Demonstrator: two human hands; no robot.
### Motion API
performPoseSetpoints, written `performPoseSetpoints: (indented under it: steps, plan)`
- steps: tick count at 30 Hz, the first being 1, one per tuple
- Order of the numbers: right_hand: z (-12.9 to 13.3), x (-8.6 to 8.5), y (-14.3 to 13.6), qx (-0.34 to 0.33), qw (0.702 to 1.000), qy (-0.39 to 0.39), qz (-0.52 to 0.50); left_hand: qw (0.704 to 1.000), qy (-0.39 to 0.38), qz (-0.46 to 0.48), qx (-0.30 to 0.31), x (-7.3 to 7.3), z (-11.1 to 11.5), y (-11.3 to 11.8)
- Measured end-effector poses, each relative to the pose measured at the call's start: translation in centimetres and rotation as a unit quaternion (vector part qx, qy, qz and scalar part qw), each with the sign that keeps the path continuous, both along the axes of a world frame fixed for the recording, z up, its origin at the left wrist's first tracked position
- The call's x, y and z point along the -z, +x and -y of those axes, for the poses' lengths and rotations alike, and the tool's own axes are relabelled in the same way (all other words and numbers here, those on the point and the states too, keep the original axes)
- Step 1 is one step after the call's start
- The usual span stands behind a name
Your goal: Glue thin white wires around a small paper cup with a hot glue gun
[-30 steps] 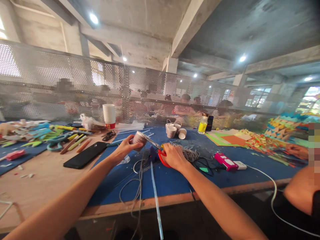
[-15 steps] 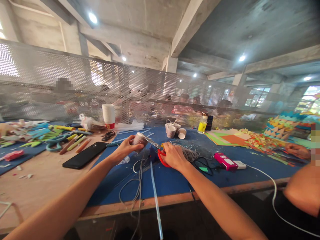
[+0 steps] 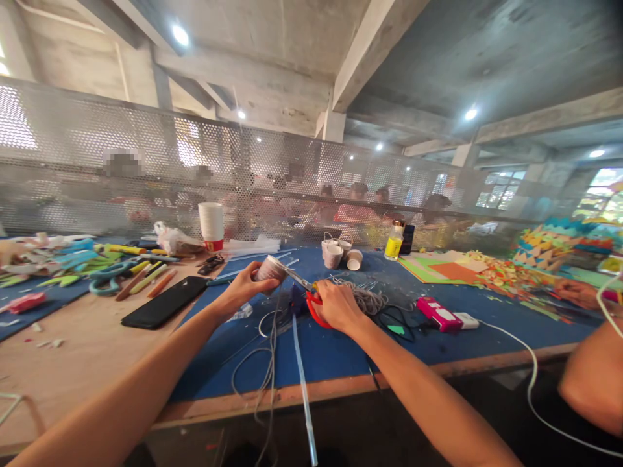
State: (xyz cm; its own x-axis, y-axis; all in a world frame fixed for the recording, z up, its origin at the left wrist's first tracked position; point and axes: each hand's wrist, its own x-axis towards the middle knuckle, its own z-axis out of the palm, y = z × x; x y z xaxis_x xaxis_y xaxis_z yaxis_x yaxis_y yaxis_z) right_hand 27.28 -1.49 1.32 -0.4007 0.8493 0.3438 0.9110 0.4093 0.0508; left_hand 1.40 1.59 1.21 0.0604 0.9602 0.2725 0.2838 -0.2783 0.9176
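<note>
My left hand (image 3: 250, 284) is closed around a small paper cup (image 3: 270, 272) wrapped in greyish cord, tilted with its rim toward the right. In my right hand (image 3: 335, 303) are red-handled scissors (image 3: 314, 310); their metal blades reach left to the cup's rim. Whether the blades are cutting I cannot tell. Loose grey cord (image 3: 270, 363) hangs below the cup over the table's front edge. A dark blue glue gun (image 3: 298, 301), partly hidden, lies between my hands with a clear glue stick (image 3: 302, 383) pointing toward me. A heap of grey cord (image 3: 367, 297) lies behind my right hand.
Several small wrapped cups (image 3: 333, 255) stand at the back, one on its side. A black phone (image 3: 165, 302) and blue-handled scissors (image 3: 108, 277) lie left. Right are a yellow-labelled bottle (image 3: 394, 241), a pink device (image 3: 439, 314) with a white cable and a co-worker's hand (image 3: 579, 293).
The cup in my left hand has turned slightly, while the scissors stay at its rim. At the right edge, the co-worker's arm has shifted and a white cable has come into view.
</note>
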Motion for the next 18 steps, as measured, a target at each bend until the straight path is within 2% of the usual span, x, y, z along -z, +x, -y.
performPoseSetpoints:
  steps: [13, 18]
  plan:
    - [-0.15, 0.13, 0.03, -0.006, 1.0, -0.017, -0.009, 1.0, -0.015, 0.026, 0.006, 0.08, 0.13, 0.08]
    - [-0.36, 0.44, -0.01, -0.006, 1.0, 0.001, -0.024, 1.0, 0.014, 0.0, -0.005, 0.31, 0.11, 0.17]
